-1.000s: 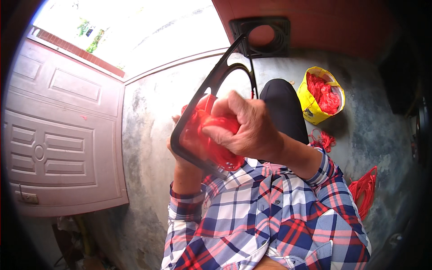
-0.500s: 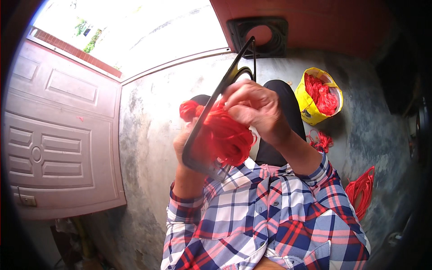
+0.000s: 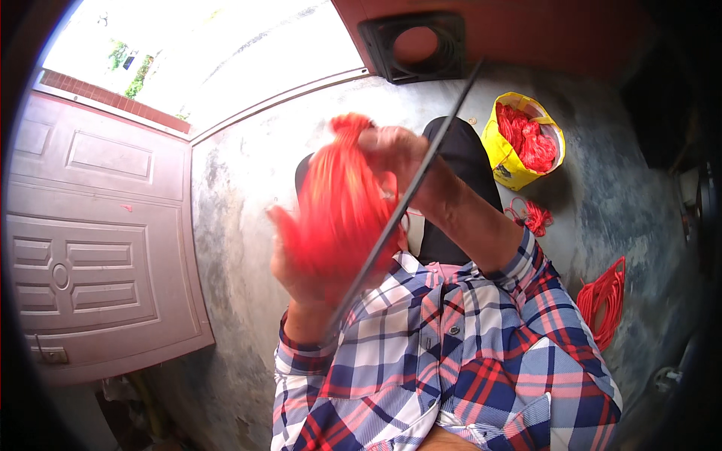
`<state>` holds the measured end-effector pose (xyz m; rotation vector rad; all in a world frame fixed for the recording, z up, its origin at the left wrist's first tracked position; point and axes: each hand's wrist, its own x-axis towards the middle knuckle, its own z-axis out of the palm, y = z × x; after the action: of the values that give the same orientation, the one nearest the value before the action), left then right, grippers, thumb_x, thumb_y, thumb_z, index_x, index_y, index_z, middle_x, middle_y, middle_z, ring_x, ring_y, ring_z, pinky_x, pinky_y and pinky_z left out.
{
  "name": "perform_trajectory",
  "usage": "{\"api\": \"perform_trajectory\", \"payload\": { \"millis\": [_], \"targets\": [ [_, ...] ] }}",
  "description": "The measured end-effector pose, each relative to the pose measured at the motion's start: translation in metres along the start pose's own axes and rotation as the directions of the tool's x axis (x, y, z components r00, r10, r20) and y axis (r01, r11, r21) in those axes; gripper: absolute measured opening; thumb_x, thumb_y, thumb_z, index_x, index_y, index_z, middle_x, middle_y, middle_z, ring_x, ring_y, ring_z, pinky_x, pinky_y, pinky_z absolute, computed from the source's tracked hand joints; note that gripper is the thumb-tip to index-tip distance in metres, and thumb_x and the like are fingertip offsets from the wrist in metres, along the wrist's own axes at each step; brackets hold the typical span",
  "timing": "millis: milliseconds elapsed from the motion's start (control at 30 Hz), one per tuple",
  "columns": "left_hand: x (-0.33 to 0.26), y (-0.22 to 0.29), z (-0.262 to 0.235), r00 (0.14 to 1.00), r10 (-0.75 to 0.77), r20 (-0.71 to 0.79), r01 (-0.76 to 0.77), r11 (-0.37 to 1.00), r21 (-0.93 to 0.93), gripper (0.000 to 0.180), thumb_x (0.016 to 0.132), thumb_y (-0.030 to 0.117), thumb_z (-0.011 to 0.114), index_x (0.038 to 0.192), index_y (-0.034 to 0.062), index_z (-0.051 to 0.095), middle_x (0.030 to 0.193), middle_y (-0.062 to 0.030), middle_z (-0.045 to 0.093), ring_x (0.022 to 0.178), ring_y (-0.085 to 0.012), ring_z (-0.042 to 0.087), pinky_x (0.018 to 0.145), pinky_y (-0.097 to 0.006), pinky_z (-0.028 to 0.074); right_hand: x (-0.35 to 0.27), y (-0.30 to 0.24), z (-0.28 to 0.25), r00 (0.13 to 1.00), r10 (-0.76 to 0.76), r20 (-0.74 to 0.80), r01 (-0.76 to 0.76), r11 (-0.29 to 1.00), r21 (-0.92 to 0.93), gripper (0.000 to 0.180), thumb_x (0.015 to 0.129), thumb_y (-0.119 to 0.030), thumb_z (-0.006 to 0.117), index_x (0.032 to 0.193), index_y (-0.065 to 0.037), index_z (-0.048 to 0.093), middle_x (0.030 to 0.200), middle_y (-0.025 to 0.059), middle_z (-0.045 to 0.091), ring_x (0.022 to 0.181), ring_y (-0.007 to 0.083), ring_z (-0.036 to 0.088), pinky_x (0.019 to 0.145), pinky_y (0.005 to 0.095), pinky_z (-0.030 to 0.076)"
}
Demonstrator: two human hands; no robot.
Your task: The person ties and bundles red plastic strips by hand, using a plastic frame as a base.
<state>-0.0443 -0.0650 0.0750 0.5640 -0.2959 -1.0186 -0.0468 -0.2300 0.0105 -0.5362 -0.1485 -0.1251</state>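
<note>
In front of my lap I hold a bundle of red cord [image 3: 346,203], gathered into a narrow neck with a small tuft at its top. My right hand [image 3: 395,150] closes round that neck. Low on the left side of the bundle, my left hand [image 3: 289,259] supports it, its fingers partly hidden by the cord. Motion blurs both the bundle and my hands. A thin dark frame [image 3: 421,173], seen nearly edge-on, slants across the picture in front of the cord and my right wrist; what holds it is not visible.
To the right on the concrete floor stands a yellow bag [image 3: 500,158] filled with red cord. Nearby lie a small red tangle [image 3: 535,218] and a flat red coil [image 3: 604,304]. A black square speaker-like frame [image 3: 376,49] is at the back; a pinkish panelled door [image 3: 90,195] is at left.
The cord bundle has turned more upright, its neck swinging up and right into my right hand. The dark frame has turned from a broad view to nearly edge-on and shifted right.
</note>
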Motion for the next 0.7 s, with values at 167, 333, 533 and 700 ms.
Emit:
{"api": "perform_trajectory", "payload": {
  "millis": [167, 333, 533, 700],
  "targets": [
    [0.004, 0.015, -0.038, 0.996, -0.016, 0.087, 0.005, 0.993, 0.12, 0.083, 0.091, 0.068, 0.038, 0.129, -0.0057, 0.045, 0.088, -0.0161, 0.053, 0.057, -0.013, 0.039, 0.048, -0.023, 0.033, -0.027, 0.009, -0.075, 0.968, -0.148, -0.204, 0.145, 0.989, -0.026, 0.029, 0.089, -0.022, 0.053, 0.102, 0.001, 0.063, 0.104, 0.0096, 0.066, 0.101, 0.0204, 0.062, 0.099, 0.0386, 0.043],
    [0.012, 0.031, -0.066, 0.974, 0.0, 0.225, -0.054, 0.971, 0.233, 0.055, 0.097, 0.041, 0.048, 0.138, 0.0049, 0.043, 0.084, -0.0115, 0.045, 0.049, -0.0096, 0.037, 0.039, -0.019, 0.031, -0.051, -0.019, -0.041, 0.915, -0.38, -0.135, 0.379, 0.925, -0.037, 0.033, 0.096, -0.03, 0.048, 0.09, 0.001, 0.059, 0.083, 0.0095, 0.065, 0.078, 0.0203, 0.065, 0.079, 0.04, 0.053],
    [-0.005, 0.045, -0.085, 0.985, 0.151, -0.088, -0.11, 0.928, 0.356, 0.044, 0.095, 0.024, 0.058, 0.133, 0.0052, 0.049, 0.082, -0.0069, 0.047, 0.048, -0.0061, 0.036, 0.037, -0.017, 0.029, -0.046, -0.075, -0.035, 0.916, -0.22, 0.336, 0.114, 0.945, 0.307, 0.042, 0.102, -0.043, 0.039, 0.109, -0.002, 0.046, 0.07, 0.0042, 0.052, 0.055, 0.015, 0.05, 0.067, 0.0344, 0.048],
    [-0.014, 0.06, -0.102, 0.937, 0.262, -0.229, -0.156, 0.905, 0.396, 0.044, 0.095, 0.024, 0.059, 0.132, 0.0044, 0.048, 0.078, -0.0036, 0.047, 0.046, -0.0052, 0.033, 0.036, -0.018, 0.024, -0.065, -0.045, -0.059, 0.984, -0.148, -0.101, 0.168, 0.959, 0.228, 0.043, 0.101, -0.042, 0.045, 0.109, 0.0, 0.046, 0.072, 0.006, 0.049, 0.063, 0.0167, 0.051, 0.058, 0.0313, 0.044]
  ]
}}
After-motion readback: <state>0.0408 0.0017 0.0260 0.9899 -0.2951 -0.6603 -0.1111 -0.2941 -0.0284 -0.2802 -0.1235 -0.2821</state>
